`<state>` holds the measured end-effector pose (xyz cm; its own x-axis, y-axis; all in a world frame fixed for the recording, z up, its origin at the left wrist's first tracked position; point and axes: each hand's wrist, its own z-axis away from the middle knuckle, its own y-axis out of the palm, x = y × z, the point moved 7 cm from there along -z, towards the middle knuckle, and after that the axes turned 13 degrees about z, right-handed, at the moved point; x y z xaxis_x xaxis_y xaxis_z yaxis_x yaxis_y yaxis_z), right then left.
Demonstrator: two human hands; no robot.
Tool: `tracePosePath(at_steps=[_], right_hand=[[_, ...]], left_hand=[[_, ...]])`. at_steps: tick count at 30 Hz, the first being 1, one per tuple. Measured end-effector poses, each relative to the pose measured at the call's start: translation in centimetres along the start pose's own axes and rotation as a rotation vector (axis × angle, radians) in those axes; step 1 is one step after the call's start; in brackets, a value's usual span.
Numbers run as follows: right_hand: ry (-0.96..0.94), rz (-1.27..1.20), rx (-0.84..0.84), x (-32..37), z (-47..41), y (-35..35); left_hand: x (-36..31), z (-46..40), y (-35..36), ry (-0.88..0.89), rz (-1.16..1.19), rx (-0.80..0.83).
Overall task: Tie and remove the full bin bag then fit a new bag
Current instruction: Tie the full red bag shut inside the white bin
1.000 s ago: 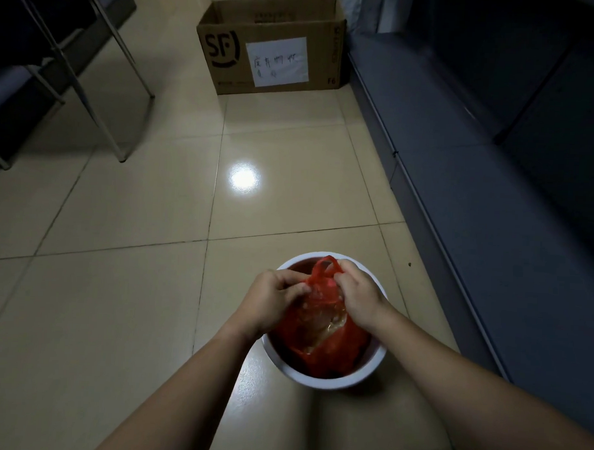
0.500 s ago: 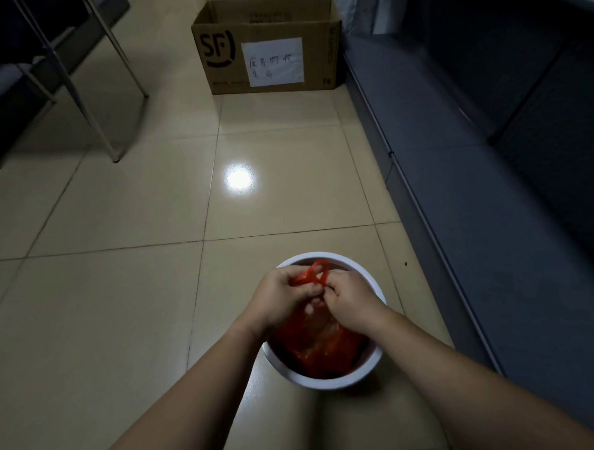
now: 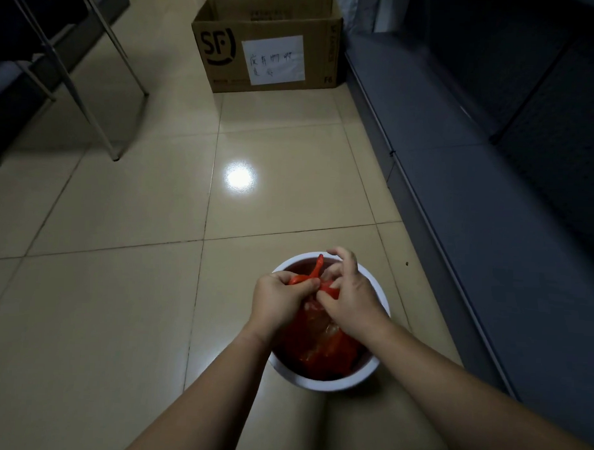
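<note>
Red bin bag [image 3: 318, 340] sits inside the round white bin [image 3: 334, 382] on the tiled floor [image 3: 118, 286], close to the grey sofa [image 3: 492, 198]; my two hands meet over the top of it; my left hand [image 3: 279, 300] has its fingers curled tight round one red handle strip [image 3: 316, 271], so that grip is holding the strip; my right hand [image 3: 350, 302] pinches the other bunched bit of red plastic with thumb and a finger, and its other fingers stick up loose.

I think I am in the middle of tying the knot; the bag is not out of the bin yet, and I see no new bag anywhere.

What could go wrong: the plastic looks thin and slippery, so a strip could slide out of my pinch and the knot would come loose; if I pull too hard the thin strip could stretch or rip; if I lift before the knot is snug, the top could open and rubbish could fall back in or onto the floor; the bin looks light, so it might come up with the bag or tip over.

The bag stands up in the bin, mouth at the top, toward me; its long way seems to run up and down; the free end of the strip pokes away from me, toward the cardboard box [image 3: 268, 48] far off.
</note>
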<state>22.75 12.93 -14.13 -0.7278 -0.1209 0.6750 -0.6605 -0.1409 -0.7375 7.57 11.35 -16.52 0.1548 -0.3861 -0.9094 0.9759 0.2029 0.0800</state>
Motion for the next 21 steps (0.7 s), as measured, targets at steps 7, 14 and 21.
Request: tracePosePath(at_steps=[7,14,21], right_hand=[[-0.259,0.109,-0.034,1.3,0.8,0.3],[-0.292,0.264,0.059,1.0,0.3,1.7],[-0.249,0.217,-0.069,1.0,0.2,1.2]], left_hand=[[0.1,-0.8,-0.5,-0.121,-0.110,0.056],[-2.5,-1.5,-0.5,0.001,-0.486,0.124],[-4.2,-0.7,0.7,0.245,-0.712,0.143]])
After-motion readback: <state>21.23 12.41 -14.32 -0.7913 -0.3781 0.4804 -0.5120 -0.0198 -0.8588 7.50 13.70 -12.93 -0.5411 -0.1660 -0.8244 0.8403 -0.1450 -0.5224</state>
